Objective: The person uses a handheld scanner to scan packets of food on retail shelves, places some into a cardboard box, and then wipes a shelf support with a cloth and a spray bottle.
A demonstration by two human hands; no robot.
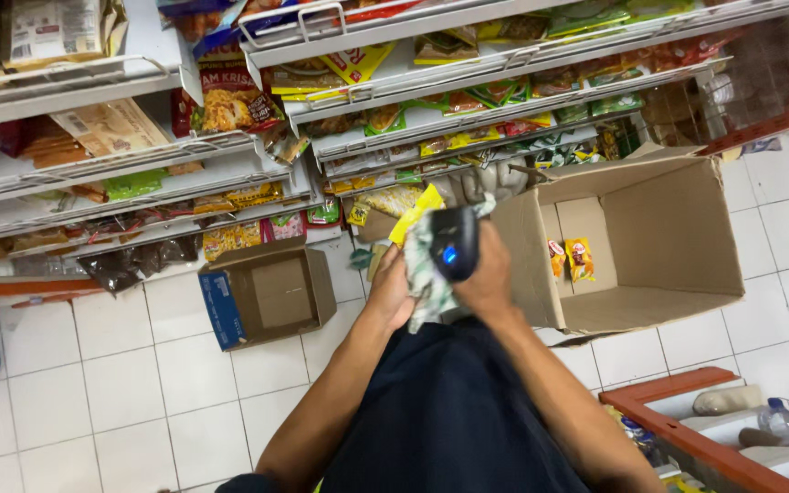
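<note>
The right hand (489, 278) was clenched around a dark handheld scanner (454, 242), whose blue light showed on the side facing the camera. The left hand (391, 290) gripped a green-and-white printed packet (424, 274), with a yellow packet (415, 213) standing up behind it. Taking the scanner as the landmark, the printed packet lay immediately to its left and touched it, its long axis running up and down alongside the scanner body; the yellow packet rose up and to the left of the scanner's head. Both hands met at the packet, so neither was clearly nearer. To the right of the scanner stood a large open cardboard box (659, 237) with two small snack packets (570, 259) on its floor. A smaller open box (271, 292) sat well to the left on the white tiled floor (93, 383), and shelves of snacks (431, 119) ran above.
</note>
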